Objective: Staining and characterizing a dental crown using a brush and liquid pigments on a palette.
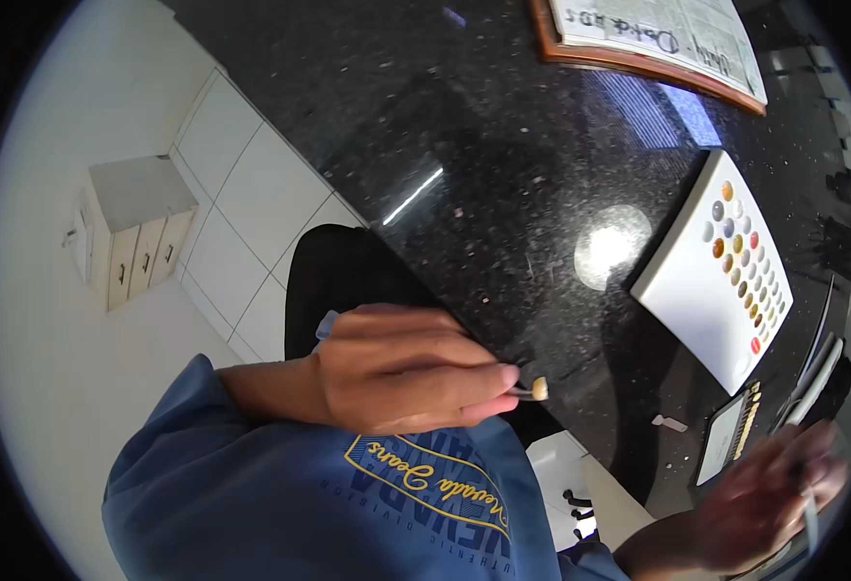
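Note:
My left hand is closed around a thin dark-tipped holder, held out over the near edge of the counter. At its tip sits a small yellowish tooth-shaped piece. A translucent bluish end shows behind the same hand. My right hand is at the lower right, smeared by motion. Beside its fingers is a slim pale stick; whether the hand grips it is not clear. Nearest to this hand lies a flat case with a row of small yellowish pieces along one side.
On the black speckled counter, a white palette holds many-coloured round wells. A small pinkish-grey piece lies near the case. A brown board with papers is at the back. A drawer cabinet stands on the left.

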Available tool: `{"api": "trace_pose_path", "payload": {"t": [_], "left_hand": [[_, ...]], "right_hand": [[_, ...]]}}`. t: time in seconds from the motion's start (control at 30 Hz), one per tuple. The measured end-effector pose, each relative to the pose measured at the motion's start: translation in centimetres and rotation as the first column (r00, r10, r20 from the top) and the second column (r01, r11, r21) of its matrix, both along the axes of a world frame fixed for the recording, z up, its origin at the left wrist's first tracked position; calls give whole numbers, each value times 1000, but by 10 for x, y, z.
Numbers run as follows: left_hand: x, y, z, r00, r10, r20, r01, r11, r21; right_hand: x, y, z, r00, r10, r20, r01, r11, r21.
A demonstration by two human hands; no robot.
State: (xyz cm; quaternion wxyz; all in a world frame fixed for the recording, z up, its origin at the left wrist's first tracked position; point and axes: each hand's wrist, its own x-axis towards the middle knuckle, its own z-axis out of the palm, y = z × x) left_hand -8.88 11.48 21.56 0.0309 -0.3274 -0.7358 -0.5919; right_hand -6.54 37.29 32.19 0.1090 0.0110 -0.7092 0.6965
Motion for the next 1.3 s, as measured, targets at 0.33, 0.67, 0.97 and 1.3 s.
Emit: {"api": "trace_pose_path", "payload": {"t": [0.33,0.67,0.97,1.3], "left_hand": [[-6,8,-10,982,52,-181,-51,999,11],[-3,0,-15,1000,-6,-19,8,995,101],[-2,-1,-21,999,2,36,-9,981,195],[-1,-1,-22,998,-12,70,-3,976,217]], "right_hand": [[35,-58,-57,983,-181,-17,179,944,278],[35,-71,-61,987,-155,-33,157,927,341],[37,-77,-57,992,-127,-21,125,913,387],[39,-80,-55,989,-146,13,128,908,399]]}}
